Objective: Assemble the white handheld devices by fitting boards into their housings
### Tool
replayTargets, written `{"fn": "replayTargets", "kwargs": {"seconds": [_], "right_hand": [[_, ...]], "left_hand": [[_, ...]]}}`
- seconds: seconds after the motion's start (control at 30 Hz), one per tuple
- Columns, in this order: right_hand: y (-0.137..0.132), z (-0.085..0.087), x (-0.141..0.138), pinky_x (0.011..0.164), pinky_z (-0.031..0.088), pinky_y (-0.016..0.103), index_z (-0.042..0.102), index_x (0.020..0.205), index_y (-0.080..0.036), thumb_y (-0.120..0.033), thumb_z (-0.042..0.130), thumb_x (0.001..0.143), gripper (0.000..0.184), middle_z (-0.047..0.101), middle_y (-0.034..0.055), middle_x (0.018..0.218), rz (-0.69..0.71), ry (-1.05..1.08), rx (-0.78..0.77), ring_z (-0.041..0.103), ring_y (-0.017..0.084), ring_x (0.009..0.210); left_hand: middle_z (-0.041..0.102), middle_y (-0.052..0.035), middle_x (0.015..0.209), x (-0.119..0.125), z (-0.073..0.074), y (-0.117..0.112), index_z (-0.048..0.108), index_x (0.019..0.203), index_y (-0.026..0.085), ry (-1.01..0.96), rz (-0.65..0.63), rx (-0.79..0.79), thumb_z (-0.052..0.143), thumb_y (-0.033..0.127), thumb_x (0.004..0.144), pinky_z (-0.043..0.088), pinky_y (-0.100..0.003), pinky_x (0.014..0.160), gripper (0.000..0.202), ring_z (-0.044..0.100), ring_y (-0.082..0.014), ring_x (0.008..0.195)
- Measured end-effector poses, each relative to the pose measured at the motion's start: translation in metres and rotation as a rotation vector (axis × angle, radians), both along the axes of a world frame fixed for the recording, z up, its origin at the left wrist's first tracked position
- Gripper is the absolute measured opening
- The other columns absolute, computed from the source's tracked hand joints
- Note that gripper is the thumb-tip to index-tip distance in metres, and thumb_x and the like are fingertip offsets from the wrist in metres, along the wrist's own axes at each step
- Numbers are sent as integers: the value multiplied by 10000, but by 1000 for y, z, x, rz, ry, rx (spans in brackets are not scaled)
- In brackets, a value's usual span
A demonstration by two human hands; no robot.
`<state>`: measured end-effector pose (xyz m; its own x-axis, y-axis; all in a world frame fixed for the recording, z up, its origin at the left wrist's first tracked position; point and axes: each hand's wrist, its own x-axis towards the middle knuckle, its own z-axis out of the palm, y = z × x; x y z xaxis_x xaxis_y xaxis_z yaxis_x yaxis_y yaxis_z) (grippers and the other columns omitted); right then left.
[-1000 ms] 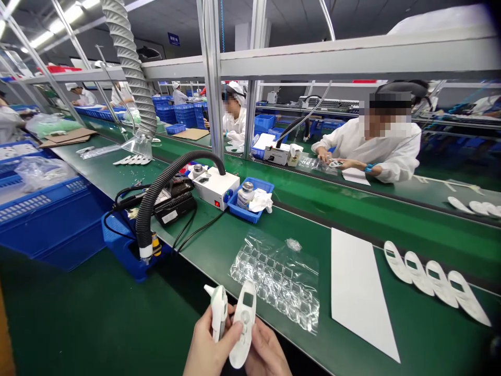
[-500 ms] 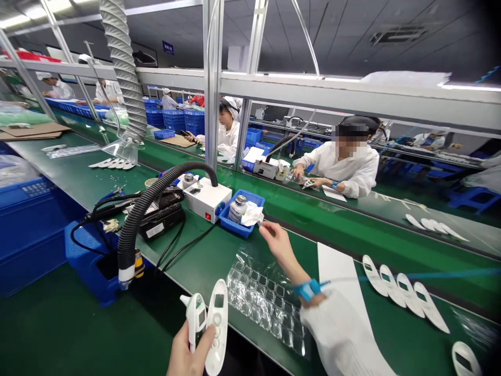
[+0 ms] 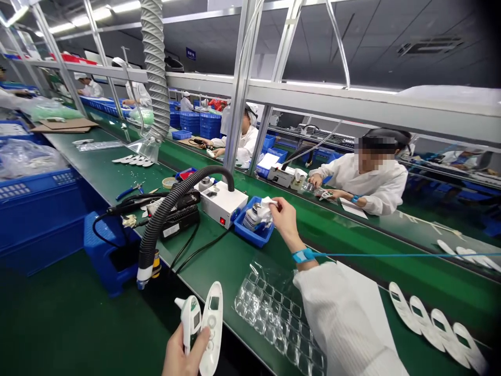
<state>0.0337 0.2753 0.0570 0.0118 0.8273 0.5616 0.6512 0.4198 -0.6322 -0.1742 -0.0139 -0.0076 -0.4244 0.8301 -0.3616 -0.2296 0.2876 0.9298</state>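
Observation:
At the bottom, my left hand point(image 3: 180, 352) is closed around a white ear thermometer point(image 3: 190, 319) with its probe pointing up-left, and a long white housing cover point(image 3: 213, 318) with a window and button holes. Farther up, my right hand point(image 3: 286, 222) pinches a crumpled white wipe point(image 3: 268, 205) over a blue tray point(image 3: 256, 239). A bottle point(image 3: 251, 219) stands in that tray, partly hidden by the wipe. The right wrist wears a blue wrist strap point(image 3: 304, 255) with a cord running right. Below this arm lies a clear blister sheet point(image 3: 274, 313) with square pockets.
Left of the tray is a white box point(image 3: 222, 206) with a red switch and a black hose point(image 3: 156, 224). Several white covers point(image 3: 438, 324) lie at the right beside white paper point(image 3: 362, 292). Co-workers sit across the green conveyor point(image 3: 332, 230). Blue bins point(image 3: 35, 214) stand left.
My right hand has moved onto the wipe, which now rises from the tray in its fingers. The view has turned left. My left hand keeps its hold on the thermometer and cover.

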Motion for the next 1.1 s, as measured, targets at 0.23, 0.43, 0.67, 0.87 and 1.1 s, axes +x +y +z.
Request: {"fn": "replayTargets", "kwargs": {"seconds": [0.23, 0.43, 0.67, 0.87, 1.1], "right_hand": [[-1, -4, -27, 716, 440, 350, 708, 827, -156, -295, 587, 783, 190, 531, 72, 840, 195, -161, 35, 530, 224, 741], [-41, 14, -27, 652, 426, 323, 682, 772, -164, -234, 540, 816, 164, 564, 50, 774, 261, -91, 65, 530, 198, 672], [-198, 4, -65, 713, 468, 290, 615, 1012, -200, -143, 425, 941, 211, 571, 80, 960, 676, -81, -157, 573, 194, 825], [-262, -32, -72, 666, 494, 321, 572, 1061, -171, -51, 378, 890, 285, 567, 108, 896, 617, -352, -92, 556, 232, 796], [-263, -24, -49, 654, 487, 338, 609, 870, -161, 65, 425, 677, 349, 586, 103, 886, 619, -647, -187, 568, 245, 759]], "left_hand": [[732, -90, 848, 0, 12, -5, 652, 964, 117, -15, -2, 31, 720, 510, 660, 494, -339, 819, 502, 654, -299, 890], [640, -20, 624, -3, 17, -20, 687, 823, 143, 10, 29, -12, 725, 484, 652, 495, -312, 775, 384, 636, -271, 818], [681, -43, 720, 2, 17, -30, 673, 866, 134, 6, -17, -40, 709, 496, 662, 477, -280, 710, 417, 608, -237, 767], [714, -89, 881, 16, 10, -32, 661, 887, 142, 6, -52, 5, 682, 502, 692, 487, -273, 693, 411, 623, -226, 748], [726, -104, 887, 30, 7, -34, 672, 920, 130, 54, -150, 54, 656, 498, 726, 499, -306, 792, 417, 650, -266, 838]]}}
